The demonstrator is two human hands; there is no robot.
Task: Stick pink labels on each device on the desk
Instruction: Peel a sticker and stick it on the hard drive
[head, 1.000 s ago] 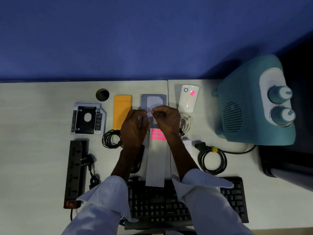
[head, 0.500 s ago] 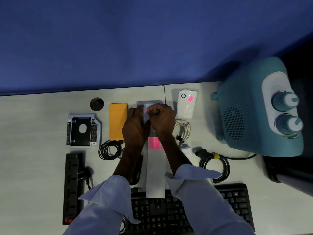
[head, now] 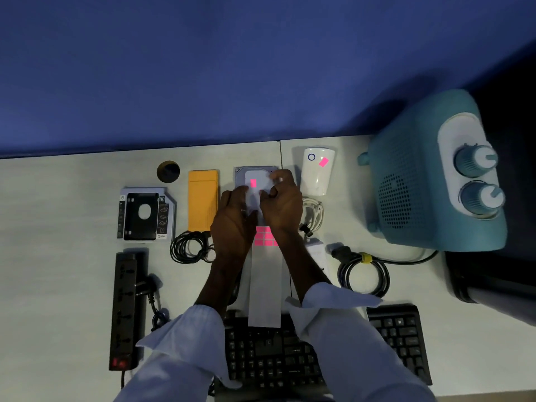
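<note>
A grey hard drive (head: 240,177) lies at the back middle of the desk with a pink label (head: 253,183) stuck on its pale top. My left hand (head: 233,224) rests on the drive's near left part and steadies it. Over the drive's right side my right hand (head: 282,203) has its fingers curled, with nothing visible in them. Under my wrists lies the long white label sheet (head: 265,285), with several pink labels (head: 264,236) at its far end. The white device (head: 317,178) to the right carries a pink label (head: 323,162). The orange device (head: 202,200) and the drive caddy (head: 145,216) show no label.
A black power strip (head: 124,309) lies at the left and coiled black cables (head: 187,246) beside it. A black keyboard (head: 400,338) sits at the near edge. A teal fan heater (head: 429,181) stands at the right, its cord coil (head: 362,274) in front. A round desk hole (head: 168,171) is at the back.
My hands carried a pink label from over the sheet to the hard drive. The label now sits on the drive's top, and my fingers have drawn back off it.
</note>
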